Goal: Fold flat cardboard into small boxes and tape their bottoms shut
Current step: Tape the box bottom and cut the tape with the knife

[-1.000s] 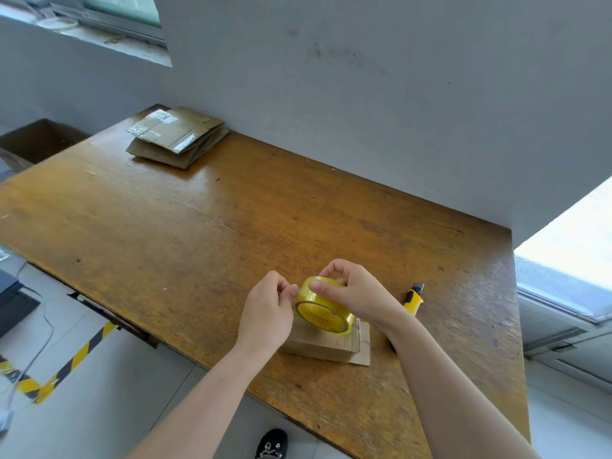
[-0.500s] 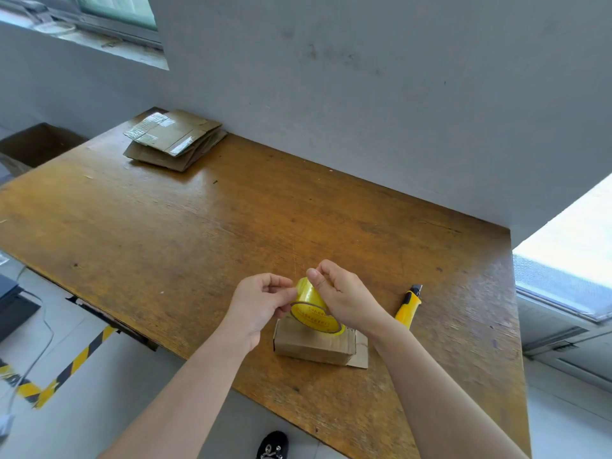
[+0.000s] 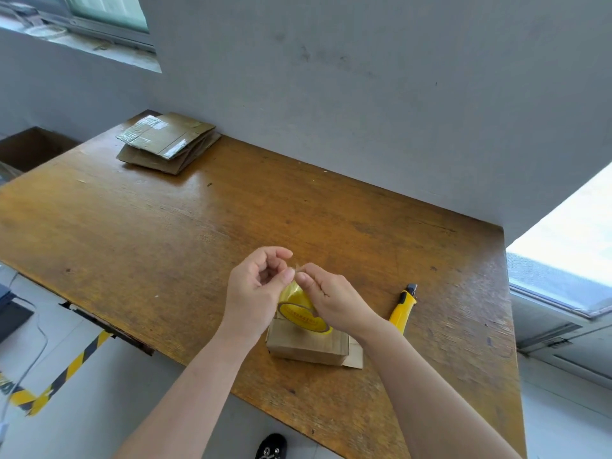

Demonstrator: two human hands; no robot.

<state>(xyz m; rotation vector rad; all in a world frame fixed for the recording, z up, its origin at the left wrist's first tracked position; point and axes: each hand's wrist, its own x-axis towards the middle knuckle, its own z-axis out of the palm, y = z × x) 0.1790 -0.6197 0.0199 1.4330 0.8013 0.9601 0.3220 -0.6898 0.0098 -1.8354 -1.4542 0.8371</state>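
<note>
A small brown cardboard box (image 3: 308,347) stands near the front edge of the wooden table (image 3: 165,243). One flap sticks out flat at the box's right. A yellow tape roll (image 3: 298,313) rests tilted on top of the box. My right hand (image 3: 334,301) curls over the roll and holds it. My left hand (image 3: 256,286) is just left of the roll and pinches the loose tape end (image 3: 298,268), where the fingertips of both hands meet. The far side of the roll is hidden by my right hand.
A yellow utility knife (image 3: 402,309) lies right of the box. A stack of flat cardboard (image 3: 165,144) sits at the table's far left corner against the grey wall. An open brown carton (image 3: 29,150) stands on the floor beyond the left edge.
My hands have risen slightly above the roll. The fingertips now meet at the loose tape end instead of on the roll's edge. The box stays put.
</note>
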